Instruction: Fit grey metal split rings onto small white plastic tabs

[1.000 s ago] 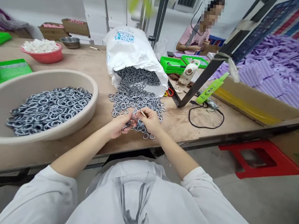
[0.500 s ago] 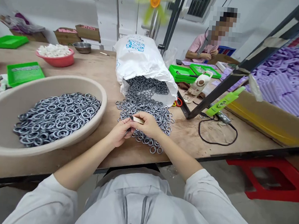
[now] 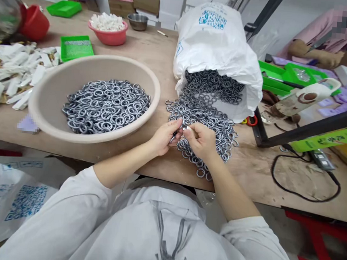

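Note:
My left hand (image 3: 164, 139) pinches a dark grey ring (image 3: 173, 135) at its fingertips, over the table's front part. Against it, my right hand (image 3: 202, 141) is closed on a small tool, of which only a dark, shiny tip (image 3: 184, 127) shows between the hands; the palm hides the rest. Beneath and behind the hands spreads a heap of grey rings (image 3: 205, 112), spilling from the mouth of a white sack (image 3: 211, 40). To the left stands a wide beige basin (image 3: 47, 94) with many similar rings (image 3: 108, 108) inside.
White strip-like pieces (image 3: 17, 68) are piled at the left. Behind the basin are a green tray (image 3: 76, 48), a red bowl (image 3: 110, 37) and a metal bowl (image 3: 137, 21). A bottle (image 3: 303, 99), black cable (image 3: 274, 175) and dark metal frame (image 3: 319, 124) stand right, near another person's arm (image 3: 316, 55).
The view has swung right-to-left across the table, showing more of its left side. My hands remain together over the rings; the tool's pale handle, visible before, is now hidden in my right hand.

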A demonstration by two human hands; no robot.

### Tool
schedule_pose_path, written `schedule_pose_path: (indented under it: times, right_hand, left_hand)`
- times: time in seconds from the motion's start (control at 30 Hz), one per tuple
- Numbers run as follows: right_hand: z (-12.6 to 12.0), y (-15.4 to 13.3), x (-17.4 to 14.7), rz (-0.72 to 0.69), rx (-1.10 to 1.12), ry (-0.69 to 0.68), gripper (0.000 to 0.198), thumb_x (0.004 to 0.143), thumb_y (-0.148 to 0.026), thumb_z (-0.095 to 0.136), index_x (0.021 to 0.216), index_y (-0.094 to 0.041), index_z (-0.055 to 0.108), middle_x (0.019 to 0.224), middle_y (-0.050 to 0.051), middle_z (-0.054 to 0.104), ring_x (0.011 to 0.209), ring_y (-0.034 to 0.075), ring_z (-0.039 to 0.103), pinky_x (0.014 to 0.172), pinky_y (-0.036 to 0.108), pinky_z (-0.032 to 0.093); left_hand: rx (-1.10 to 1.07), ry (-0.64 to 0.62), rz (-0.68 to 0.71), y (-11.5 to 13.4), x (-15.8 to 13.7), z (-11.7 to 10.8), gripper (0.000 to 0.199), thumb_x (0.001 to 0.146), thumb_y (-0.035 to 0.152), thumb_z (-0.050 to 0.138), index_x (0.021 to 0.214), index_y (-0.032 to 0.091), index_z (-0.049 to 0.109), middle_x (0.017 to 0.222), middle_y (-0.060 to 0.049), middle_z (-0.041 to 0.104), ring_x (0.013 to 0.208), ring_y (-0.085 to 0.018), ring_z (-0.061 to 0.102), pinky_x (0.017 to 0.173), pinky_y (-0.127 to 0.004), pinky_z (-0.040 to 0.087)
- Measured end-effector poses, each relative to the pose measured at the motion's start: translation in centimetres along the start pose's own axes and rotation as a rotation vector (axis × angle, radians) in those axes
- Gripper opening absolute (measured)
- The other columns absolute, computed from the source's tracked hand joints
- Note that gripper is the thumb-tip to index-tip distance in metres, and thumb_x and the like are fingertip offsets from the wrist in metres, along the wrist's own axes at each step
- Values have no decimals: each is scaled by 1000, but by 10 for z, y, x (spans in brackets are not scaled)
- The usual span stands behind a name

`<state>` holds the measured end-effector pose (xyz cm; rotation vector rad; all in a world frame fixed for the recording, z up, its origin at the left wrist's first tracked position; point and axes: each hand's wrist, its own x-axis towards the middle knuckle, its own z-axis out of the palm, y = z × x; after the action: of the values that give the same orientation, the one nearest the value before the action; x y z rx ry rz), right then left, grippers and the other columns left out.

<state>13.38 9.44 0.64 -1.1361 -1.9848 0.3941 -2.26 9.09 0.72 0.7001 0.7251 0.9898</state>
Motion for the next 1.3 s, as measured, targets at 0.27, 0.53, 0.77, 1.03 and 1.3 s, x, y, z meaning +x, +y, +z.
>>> schedule_pose_path:
  times: [0.27, 0.53, 0.77, 1.03, 1.3]
  right_hand:
    - [0, -3, -4, -103, -166, -36, 47, 96, -55, 40, 72, -20, 61, 63, 3, 58, 61, 15, 51, 59, 28, 34]
    - [-3, -4, -3, -101, -145, -30, 47, 95, -56, 40, 70, -21, 58, 61, 3, 57, 59, 15, 50, 58, 28, 33]
    - [-1, -3, -3, -70, -114, -58, 47, 94, -56, 42, 67, -21, 57, 59, 2, 54, 58, 15, 49, 57, 28, 32]
    - [-15, 37, 16, 352, -244, 4, 45, 92, -57, 48, 69, -20, 63, 57, 1, 57, 55, 16, 48, 55, 28, 29]
    - [12, 21, 10, 279, -552, -347, 21, 84, -40, 66, 95, -24, 75, 94, 8, 72, 77, 22, 61, 61, 30, 34]
  left_hand:
    - [-35, -57, -35, -2, -1, -1, 41, 78, 50, 70, 70, 18, 46, 49, 8, 41, 34, -2, 30, 35, -15, 15]
    - [-86, -71, -105, -4, -3, 1, 36, 82, 43, 67, 70, 18, 45, 50, 8, 39, 36, -2, 30, 35, -14, 16]
    - [-90, -90, -91, -2, -3, 0, 37, 83, 44, 67, 69, 17, 45, 50, 8, 38, 35, -2, 28, 34, -13, 16]
    - [-139, -199, -133, 6, -8, 2, 38, 86, 43, 64, 67, 16, 47, 51, 8, 37, 36, -3, 29, 33, -14, 20]
    - [-213, 31, 32, 20, 3, -10, 16, 84, 18, 64, 99, 15, 64, 64, 5, 56, 40, 0, 39, 35, -12, 23]
